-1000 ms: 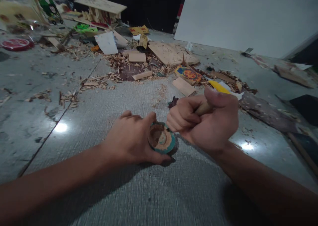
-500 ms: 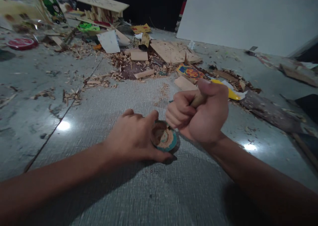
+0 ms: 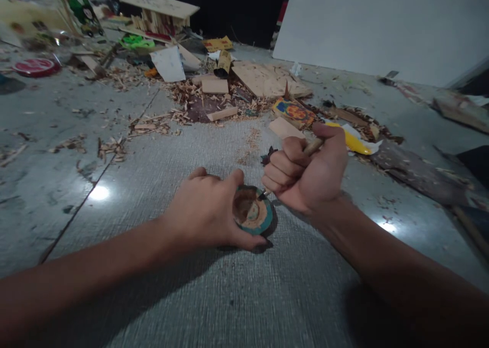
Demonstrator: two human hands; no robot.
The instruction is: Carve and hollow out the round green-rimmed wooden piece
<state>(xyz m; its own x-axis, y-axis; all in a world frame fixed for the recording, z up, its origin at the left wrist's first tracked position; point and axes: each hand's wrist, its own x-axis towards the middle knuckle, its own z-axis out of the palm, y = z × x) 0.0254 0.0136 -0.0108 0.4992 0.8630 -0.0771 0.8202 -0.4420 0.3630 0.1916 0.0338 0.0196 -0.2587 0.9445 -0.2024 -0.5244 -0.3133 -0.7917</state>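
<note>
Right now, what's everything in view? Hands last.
Round hollowed piece: one, teal and tan, centre
Wooden-handled tool: one, tan, centre right
Wood shavings: many, tan, midway
Wood blocks: several, pale, midway
Wooden board: one, tan, back centre
Patterned packet: one, multicoloured, centre right
Wrapper: one, yellow, right
Disc: one, red, left
Stick model: one, pale, back left
Panel: one, white, back right
Unclear scraps: many, mixed, background
Floor: one, grey, throughout
Left hand: one, bare, holding hollowed piece
Right hand: one, bare, gripping tool

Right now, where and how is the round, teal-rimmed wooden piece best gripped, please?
Probably around the curved outer side of the piece, from the left, as the left hand grips it: its hollow faces up, and the pale-handled tool in the right hand comes from the right.
</note>
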